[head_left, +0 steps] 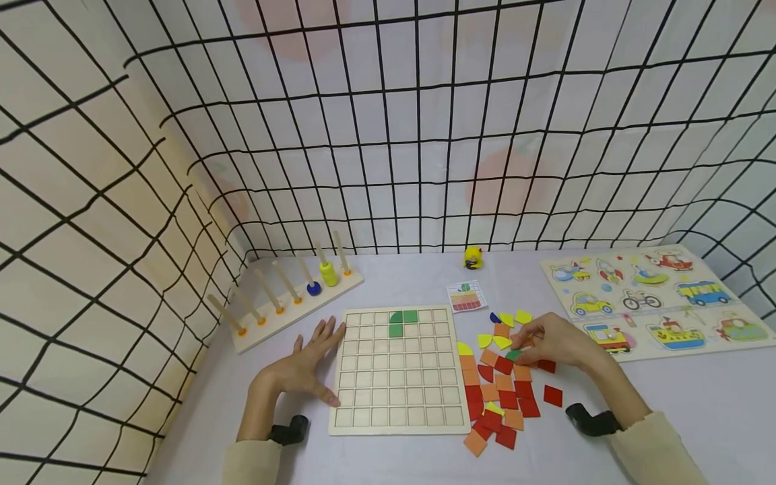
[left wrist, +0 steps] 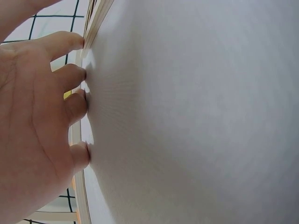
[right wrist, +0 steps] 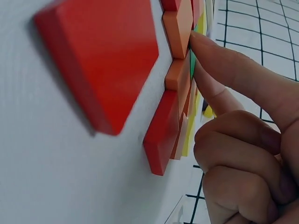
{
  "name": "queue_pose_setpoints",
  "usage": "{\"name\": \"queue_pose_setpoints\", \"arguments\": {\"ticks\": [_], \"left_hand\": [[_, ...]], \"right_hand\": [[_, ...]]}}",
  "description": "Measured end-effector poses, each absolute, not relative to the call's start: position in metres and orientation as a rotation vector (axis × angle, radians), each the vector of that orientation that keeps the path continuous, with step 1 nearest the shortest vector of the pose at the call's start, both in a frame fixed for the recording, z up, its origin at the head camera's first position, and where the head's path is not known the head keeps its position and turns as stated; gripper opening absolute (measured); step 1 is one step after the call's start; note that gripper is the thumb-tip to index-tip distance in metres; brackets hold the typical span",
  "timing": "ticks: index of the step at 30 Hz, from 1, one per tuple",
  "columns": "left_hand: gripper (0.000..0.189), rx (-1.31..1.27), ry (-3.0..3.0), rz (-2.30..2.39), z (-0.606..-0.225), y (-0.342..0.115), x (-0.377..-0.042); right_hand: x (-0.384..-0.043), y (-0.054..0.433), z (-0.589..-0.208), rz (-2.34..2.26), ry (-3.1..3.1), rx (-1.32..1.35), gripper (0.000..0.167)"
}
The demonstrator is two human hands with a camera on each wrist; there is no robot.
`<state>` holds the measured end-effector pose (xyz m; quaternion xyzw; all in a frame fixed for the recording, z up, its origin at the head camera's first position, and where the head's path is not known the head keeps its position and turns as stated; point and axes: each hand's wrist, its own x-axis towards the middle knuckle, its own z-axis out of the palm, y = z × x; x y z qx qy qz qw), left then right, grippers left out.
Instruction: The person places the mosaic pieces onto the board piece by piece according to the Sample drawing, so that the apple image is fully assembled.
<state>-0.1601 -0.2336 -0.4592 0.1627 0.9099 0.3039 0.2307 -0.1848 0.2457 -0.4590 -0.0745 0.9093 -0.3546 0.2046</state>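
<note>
A wooden grid board lies on the table with two green square tiles and one rounded green tile near its top edge. My left hand is spread along the board's left side, with thumb and a fingertip at its edge; in the left wrist view its fingertips rest on the table. To the right of the board, my right hand reaches into a scatter of loose tiles. Its thumb and index finger pinch a green tile, whose edge shows among orange and red tiles in the right wrist view.
Red tiles, orange and yellow ones lie right of the board, some overlapping. A pattern card lies behind them. A peg stand with a few beads is at back left, a picture puzzle at right, a yellow toy at the back.
</note>
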Motion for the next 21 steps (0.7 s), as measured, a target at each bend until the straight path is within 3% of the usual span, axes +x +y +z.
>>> {"name": "queue_pose_setpoints", "arguments": {"ticks": [10, 21], "left_hand": [[0.141, 0.449, 2.497, 0.840, -0.461, -0.236, -0.161], [0.141, 0.449, 2.498, 0.849, -0.462, -0.235, -0.162]], "right_hand": [[-0.180, 0.229, -0.464, -0.941, 2.591, -0.169, 0.030], [-0.180, 0.236, -0.457, -0.964, 2.466, -0.294, 0.018]]}}
